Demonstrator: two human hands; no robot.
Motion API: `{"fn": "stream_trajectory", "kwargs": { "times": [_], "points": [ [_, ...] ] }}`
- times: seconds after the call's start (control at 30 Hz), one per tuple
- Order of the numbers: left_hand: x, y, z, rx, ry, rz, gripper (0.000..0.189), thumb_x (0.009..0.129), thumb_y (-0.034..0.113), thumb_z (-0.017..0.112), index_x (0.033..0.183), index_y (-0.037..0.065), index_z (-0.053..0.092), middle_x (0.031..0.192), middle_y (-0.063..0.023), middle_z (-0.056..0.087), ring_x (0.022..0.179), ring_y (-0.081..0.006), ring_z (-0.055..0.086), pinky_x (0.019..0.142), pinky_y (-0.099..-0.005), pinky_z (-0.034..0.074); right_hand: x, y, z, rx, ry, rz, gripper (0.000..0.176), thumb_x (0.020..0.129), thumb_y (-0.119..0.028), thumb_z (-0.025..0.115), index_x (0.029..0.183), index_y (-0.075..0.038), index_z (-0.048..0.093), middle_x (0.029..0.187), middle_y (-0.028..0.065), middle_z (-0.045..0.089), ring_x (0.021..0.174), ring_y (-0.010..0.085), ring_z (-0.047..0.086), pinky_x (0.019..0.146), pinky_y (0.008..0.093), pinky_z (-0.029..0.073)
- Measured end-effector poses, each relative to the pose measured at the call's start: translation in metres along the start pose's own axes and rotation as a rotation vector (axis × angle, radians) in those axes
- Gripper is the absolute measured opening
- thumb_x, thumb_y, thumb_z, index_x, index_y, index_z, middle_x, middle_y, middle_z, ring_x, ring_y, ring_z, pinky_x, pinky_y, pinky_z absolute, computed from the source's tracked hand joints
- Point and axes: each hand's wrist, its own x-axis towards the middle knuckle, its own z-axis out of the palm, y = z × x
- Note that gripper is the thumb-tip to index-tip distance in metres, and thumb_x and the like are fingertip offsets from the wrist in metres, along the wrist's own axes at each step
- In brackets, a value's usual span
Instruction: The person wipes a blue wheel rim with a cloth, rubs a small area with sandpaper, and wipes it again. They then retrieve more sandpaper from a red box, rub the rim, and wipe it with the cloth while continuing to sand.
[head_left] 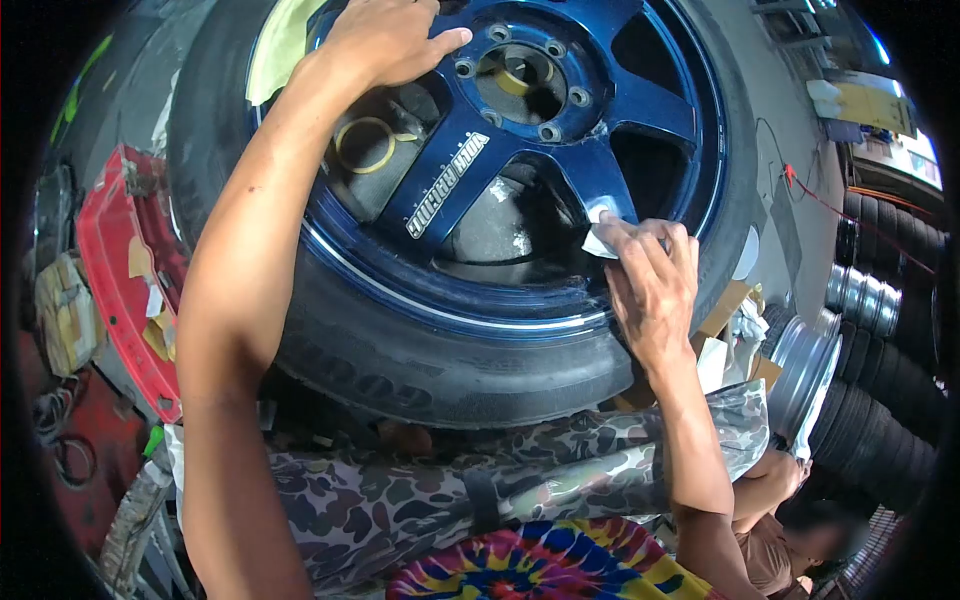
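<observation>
A blue alloy wheel (575, 160) with white "VOLK RACING" lettering on one spoke sits in a black tyre (480, 370) in front of me. My left hand (385, 40) lies over the upper left of the wheel, thumb stretched out near the hub; its other fingers run towards the top edge of the view. A small white folded sheet (600, 242) is pinched in my right hand (655, 275), pressed at the outer end of the lower right spoke. Beside my left forearm, a pale yellow sheet (280, 50) hangs over the rim.
Left of the tyre is a red car part (125, 270). Bare metal rims (800, 360) and stacked tyres (870, 400) line the right side. Another person (775, 555) is at the lower right. A red hose (840, 210) crosses the floor, and camouflage cloth (400, 490) covers my lap.
</observation>
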Motion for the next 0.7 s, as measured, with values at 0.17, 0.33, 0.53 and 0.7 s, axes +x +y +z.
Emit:
{"fn": "stream_trajectory", "kwargs": {
  "times": [0.17,0.33,0.53,0.7],
  "points": [
    [0.0042,-0.0029,0.0027,0.013,-0.058,0.014,0.059,0.106,0.054,0.058,0.107,-0.003,0.074,0.11,-0.029,0.075,0.109,-0.0461,0.07,0.097,-0.0563,0.051,0.0052,-0.003,0.0021,-0.048,0.018,0.016,0.057,0.07,0.002,0.082,0.126,-0.007,0.072,0.111,0.0049,0.072,0.107,0.0272,0.063,0.085,0.0429,0.044],
    [0.002,-0.0064,0.0064,0.008,-0.003,0.017,0.059,0.106,0.053,0.058,0.107,-0.003,0.074,0.109,-0.029,0.075,0.109,-0.0459,0.07,0.097,-0.0563,0.051,0.0005,0.0035,0.0006,-0.047,0.022,0.0,0.056,0.071,0.001,0.082,0.126,-0.007,0.072,0.111,0.0041,0.072,0.106,0.0269,0.062,0.085,0.043,0.044],
    [0.004,-0.0025,0.0016,0.013,-0.039,0.011,0.059,0.106,0.053,0.058,0.107,-0.003,0.074,0.111,-0.0288,0.075,0.11,-0.0457,0.07,0.098,-0.0558,0.051,-0.0005,0.0002,-0.0001,-0.015,0.01,-0.008,0.057,0.072,0.001,0.083,0.127,-0.008,0.072,0.11,0.0041,0.072,0.106,0.0271,0.062,0.086,0.0429,0.045],
    [0.0034,-0.0013,0.0054,0.017,-0.022,0.005,0.059,0.106,0.053,0.058,0.106,-0.004,0.074,0.11,-0.0287,0.075,0.109,-0.0459,0.07,0.098,-0.0557,0.052,0.0043,-0.0029,0.0017,-0.037,0.002,0.022,0.054,0.072,0.0,0.083,0.125,-0.008,0.072,0.113,0.0038,0.073,0.106,0.0265,0.063,0.086,0.043,0.044]
  ]
}}
